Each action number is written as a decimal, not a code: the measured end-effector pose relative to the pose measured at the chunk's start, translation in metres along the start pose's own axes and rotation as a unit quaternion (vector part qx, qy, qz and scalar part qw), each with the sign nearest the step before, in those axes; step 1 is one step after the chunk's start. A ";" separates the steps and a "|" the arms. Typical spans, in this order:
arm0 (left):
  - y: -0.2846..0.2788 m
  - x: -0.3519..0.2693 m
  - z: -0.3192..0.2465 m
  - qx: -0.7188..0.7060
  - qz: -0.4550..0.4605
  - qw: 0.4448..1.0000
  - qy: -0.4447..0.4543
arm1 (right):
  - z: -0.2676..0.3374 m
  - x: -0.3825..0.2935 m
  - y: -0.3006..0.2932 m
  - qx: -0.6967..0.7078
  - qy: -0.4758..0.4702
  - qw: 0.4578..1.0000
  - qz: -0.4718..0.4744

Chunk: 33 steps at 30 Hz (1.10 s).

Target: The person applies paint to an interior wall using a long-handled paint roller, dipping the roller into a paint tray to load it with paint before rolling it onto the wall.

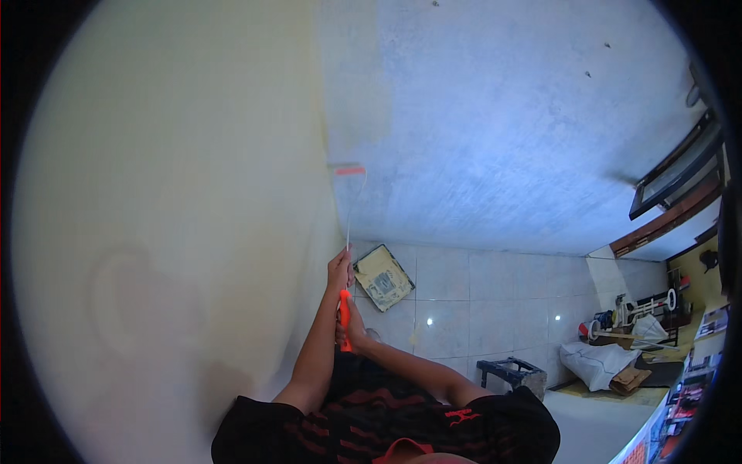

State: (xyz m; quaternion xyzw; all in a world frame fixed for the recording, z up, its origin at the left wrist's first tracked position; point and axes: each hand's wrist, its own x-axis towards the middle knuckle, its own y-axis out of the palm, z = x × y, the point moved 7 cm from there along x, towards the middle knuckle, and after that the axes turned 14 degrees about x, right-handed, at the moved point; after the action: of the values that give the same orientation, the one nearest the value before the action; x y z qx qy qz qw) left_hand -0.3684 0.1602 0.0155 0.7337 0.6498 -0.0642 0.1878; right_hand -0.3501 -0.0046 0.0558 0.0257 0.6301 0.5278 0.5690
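Observation:
Both of my hands are on a small paint roller [350, 171] with a pinkish-orange sleeve and a long thin metal rod [348, 223]. My left hand [339, 270] grips the rod above the handle. Lower down, my right hand [353, 326] is closed around the bright orange handle [345, 310]. The sleeve is up by the corner where a cream wall [191, 174] meets a bluish-white wall [493, 133]; whether it touches the surface I cannot tell. A strip of pale yellow paint [353, 75] runs down that second wall beside the corner. On the floor, a paint tray [384, 278] is coated with cream paint.
A paint-marked dark stool [513, 371] stands on the tiled floor [442, 278] to my right. Beyond it lie a white sack [597, 362], brown paper [630, 380] and assorted tools. An open window frame [675, 165] juts out at far right. Several screws or plugs protrude from the bluish-white wall.

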 end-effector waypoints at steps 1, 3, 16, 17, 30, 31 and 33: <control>0.003 -0.011 -0.013 -0.003 0.000 1.000 -0.002 | -0.001 -0.009 0.001 -0.002 0.001 1.000 -0.003; 0.006 -0.032 -0.063 -0.043 -0.002 0.997 0.064 | 0.001 -0.028 0.022 -0.024 -0.007 0.998 0.060; 0.000 0.005 -0.092 -0.029 0.049 0.995 0.081 | 0.023 0.040 0.028 -0.082 -0.139 0.986 0.031; -0.005 0.007 -0.088 -0.032 0.056 0.995 0.073 | 0.021 0.047 0.026 -0.090 -0.144 0.985 0.011; -0.049 0.024 0.061 0.112 -0.008 0.992 -0.065 | -0.026 0.028 0.017 0.092 -0.111 0.982 -0.120; -0.032 0.016 0.060 0.073 0.020 0.995 -0.064 | -0.017 0.026 0.002 0.094 -0.122 0.981 -0.118; -0.012 0.002 0.043 0.039 0.053 0.996 -0.057 | -0.016 0.022 -0.023 0.008 -0.009 1.000 0.017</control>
State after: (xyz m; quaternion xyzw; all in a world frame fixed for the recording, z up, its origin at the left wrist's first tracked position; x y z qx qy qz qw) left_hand -0.3733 0.1472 -0.0270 0.7690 0.5954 -0.1213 0.1985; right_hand -0.3570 -0.0112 0.0209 0.0456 0.6287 0.5319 0.5654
